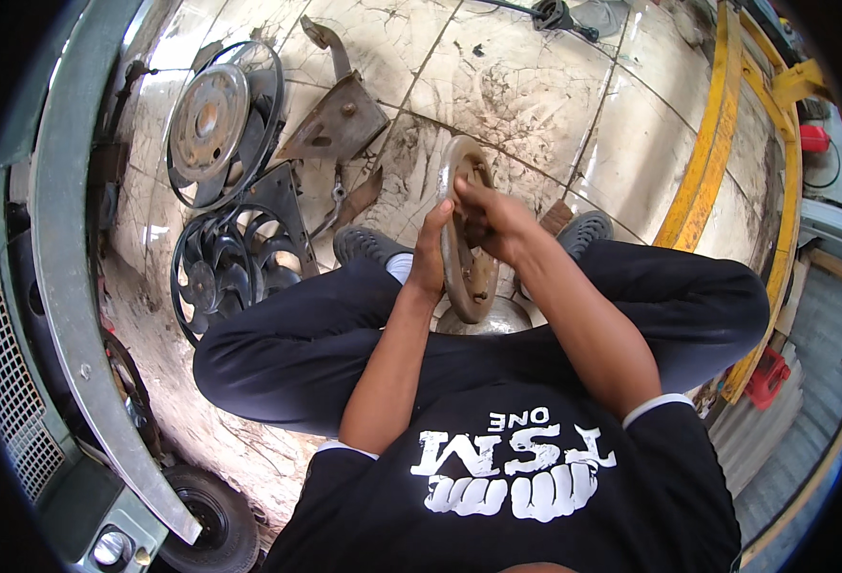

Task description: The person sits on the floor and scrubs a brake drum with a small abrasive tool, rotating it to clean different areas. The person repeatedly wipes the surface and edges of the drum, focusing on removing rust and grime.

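Observation:
Upright between my knees, nearly edge-on, is a round metal plate [479, 286] with a thick greyish-brown rim and small fittings on its right face. My left hand [431, 244] is closed on its left side, the thumb along the rim and the other fingers mostly hidden behind it. From the right, my right hand [499, 222] reaches to the inner face. Its fingers curl against the middle of the plate, and whether they pinch a smaller part there is hidden. Just below the plate, a shiny rounded metal piece [493, 317] shows between my legs.
At the left lie a rusty wheel disc [209, 122], black fans [216, 272] and a bent metal bracket [335, 119] on the dirty tiles. A yellow metal frame [705, 158] runs along the right. A grey vehicle bumper [70, 258] and a tyre [235, 535] are at far left.

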`<state>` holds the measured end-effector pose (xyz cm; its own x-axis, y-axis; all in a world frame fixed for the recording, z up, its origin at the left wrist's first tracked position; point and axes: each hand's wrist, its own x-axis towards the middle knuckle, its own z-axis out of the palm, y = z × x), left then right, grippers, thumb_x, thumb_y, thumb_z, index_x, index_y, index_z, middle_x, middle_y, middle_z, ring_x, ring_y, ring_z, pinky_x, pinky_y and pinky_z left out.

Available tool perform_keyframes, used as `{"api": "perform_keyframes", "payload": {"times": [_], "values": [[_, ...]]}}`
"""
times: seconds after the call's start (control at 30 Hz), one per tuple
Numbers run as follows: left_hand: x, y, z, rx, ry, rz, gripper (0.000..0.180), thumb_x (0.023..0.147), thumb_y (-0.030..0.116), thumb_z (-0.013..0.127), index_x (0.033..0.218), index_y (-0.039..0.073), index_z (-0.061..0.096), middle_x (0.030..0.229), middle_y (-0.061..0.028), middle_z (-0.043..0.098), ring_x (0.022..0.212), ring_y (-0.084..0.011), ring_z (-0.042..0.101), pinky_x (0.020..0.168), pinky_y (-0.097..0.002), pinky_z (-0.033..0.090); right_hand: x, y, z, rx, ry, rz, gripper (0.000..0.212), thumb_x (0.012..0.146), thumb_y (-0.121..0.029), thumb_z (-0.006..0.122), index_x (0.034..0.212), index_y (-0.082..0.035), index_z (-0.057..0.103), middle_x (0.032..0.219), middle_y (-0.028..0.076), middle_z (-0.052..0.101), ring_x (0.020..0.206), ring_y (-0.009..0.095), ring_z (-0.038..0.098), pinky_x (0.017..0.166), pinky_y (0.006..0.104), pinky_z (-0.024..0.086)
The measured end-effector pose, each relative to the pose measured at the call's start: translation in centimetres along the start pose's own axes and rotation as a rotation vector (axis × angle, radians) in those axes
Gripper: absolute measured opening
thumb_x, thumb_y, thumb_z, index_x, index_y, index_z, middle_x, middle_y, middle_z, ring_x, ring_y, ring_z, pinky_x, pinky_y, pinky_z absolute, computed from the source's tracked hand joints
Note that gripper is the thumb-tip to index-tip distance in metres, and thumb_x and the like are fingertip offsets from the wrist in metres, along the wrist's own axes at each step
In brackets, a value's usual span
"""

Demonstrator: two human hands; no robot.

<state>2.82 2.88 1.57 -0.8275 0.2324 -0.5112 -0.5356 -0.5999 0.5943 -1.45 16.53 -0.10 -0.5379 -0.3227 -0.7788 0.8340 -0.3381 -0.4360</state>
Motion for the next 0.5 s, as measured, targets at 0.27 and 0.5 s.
{"api": "perform_keyframes", "payload": {"times": [0.27,0.5], "values": [[0.5,-0.6,-2.1,0.025,-0.028,-0.033,0.062,0.101,0.053,0.05,0.139,0.004,0.056,0.119,-0.0084,0.066,0.107,-0.0197,0.065,0.093,-0.035,0.053,-0.5,-0.3,0.2,-0.024,-0.001,-0.012,0.034,0.093,-0.029,0.082,0.111,-0.002,0.074,0.099,0.007,0.073,0.073,0.015,0.06,0.06,0.0292,0.043],[-0.4,0.8,-0.5,-0.05,-0.073,-0.039,0.059,0.102,0.051,0.05,0.135,0.003,0.059,0.116,-0.0097,0.068,0.103,-0.0206,0.067,0.092,-0.0341,0.054,-3.1,0.7,0.5,-0.083,-0.025,-0.054,0.039,0.088,-0.026,0.086,0.11,0.004,0.073,0.098,0.011,0.076,0.081,0.015,0.069,0.065,0.0279,0.047]]}}
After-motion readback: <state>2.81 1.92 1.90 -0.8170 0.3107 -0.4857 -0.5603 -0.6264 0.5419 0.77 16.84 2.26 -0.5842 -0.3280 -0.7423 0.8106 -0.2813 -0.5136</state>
